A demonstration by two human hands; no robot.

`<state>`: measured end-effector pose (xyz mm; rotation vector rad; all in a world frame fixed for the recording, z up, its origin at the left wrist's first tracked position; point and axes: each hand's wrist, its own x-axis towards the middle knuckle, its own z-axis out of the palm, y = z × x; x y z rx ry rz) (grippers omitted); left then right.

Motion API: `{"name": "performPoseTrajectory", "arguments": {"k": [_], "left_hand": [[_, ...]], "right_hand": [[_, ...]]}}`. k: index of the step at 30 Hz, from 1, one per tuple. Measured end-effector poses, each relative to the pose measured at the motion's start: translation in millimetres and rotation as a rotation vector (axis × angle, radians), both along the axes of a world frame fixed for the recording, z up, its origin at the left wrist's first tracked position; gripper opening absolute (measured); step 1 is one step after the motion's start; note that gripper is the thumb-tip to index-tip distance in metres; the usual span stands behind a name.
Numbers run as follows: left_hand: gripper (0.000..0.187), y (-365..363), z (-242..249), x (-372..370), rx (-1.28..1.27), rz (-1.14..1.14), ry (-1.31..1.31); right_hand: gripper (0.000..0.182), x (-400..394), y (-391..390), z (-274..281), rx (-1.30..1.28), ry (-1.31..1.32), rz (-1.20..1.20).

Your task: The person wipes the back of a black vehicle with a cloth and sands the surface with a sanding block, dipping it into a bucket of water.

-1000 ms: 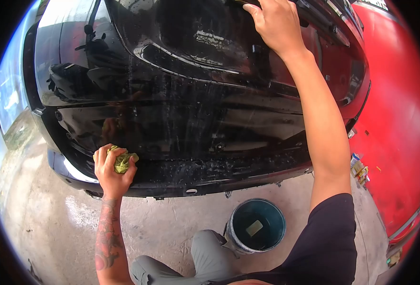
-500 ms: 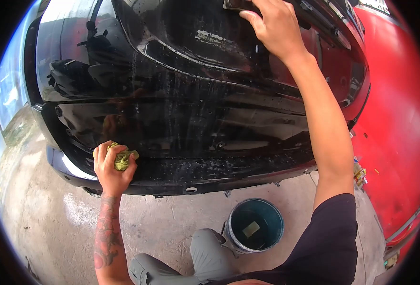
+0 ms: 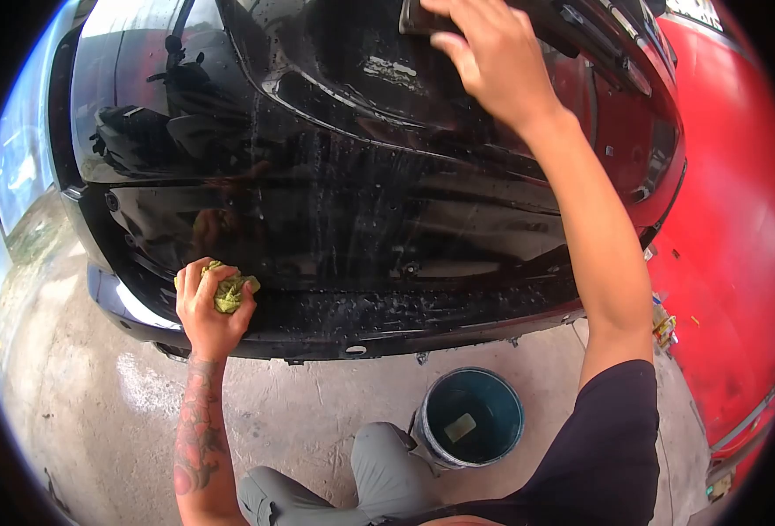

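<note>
My left hand [image 3: 208,309] is closed round a crumpled yellow-green cloth [image 3: 228,296] and rests at the near left of the black car's rear [image 3: 335,237]. Farther up the wet, glossy panel, my right hand [image 3: 501,66] has its fingers on a dark, flat block [image 3: 416,19] pressed against the surface. The top frame edge cuts off part of that block, and the fingers cover some of it. Water drops and pale streaks show on the black paint, with a whitish patch [image 3: 391,70] just below the block.
A dark bucket [image 3: 431,386] of water stands on the concrete floor [image 3: 308,403] by my knees, with a pale rectangular piece [image 3: 460,427] in it. To the right is a red car [image 3: 729,219]. Blue-white sheeting [image 3: 24,158] hangs at the far left.
My right hand and the dark block have shifted slightly left and toward me across the panel. The left hand stays with the cloth in nearly the same place.
</note>
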<state>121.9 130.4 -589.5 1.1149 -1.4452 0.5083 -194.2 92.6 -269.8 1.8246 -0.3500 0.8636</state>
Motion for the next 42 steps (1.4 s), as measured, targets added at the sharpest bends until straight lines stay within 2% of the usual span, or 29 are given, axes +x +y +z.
{"name": "performPoseTrajectory", "arguments": {"k": [2,5,9,16,20,23,27,32,35,38,42], "left_hand": [[0.028,-1,-1,1,0.001,-0.002,0.003],[0.028,1,-2,1,0.021,-0.003,0.010],[0.027,0,-1,0,0.024,0.001,0.016],[0.028,0,0,1,-0.017,0.003,-0.004],[0.028,0,0,0,0.001,0.001,0.005],[0.028,1,-1,1,0.008,-0.007,0.006],[0.029,0,-1,2,-0.015,-0.017,0.010],[0.029,1,0,2,-0.008,-0.011,0.008],[0.029,1,-1,1,-0.002,-0.007,0.007],[0.029,0,-2,2,-0.016,-0.013,0.011],[0.029,1,-1,2,-0.011,-0.012,0.011]], "right_hand": [[0.040,-4,11,-17,0.047,0.023,-0.011],[0.040,-1,5,-6,-0.034,0.050,-0.042],[0.034,21,-20,26,-0.102,-0.060,0.044],[0.036,6,-4,-1,-0.084,-0.022,-0.023],[0.035,32,-25,28,-0.131,-0.104,0.052],[0.036,38,-26,24,-0.141,-0.126,0.063],[0.037,30,-8,-6,-0.117,-0.076,0.013],[0.035,57,-29,29,-0.165,-0.100,0.101],[0.035,59,-30,28,-0.163,-0.105,0.106],[0.036,50,-15,4,-0.123,-0.050,0.052],[0.036,62,-21,19,-0.153,-0.036,0.113]]}}
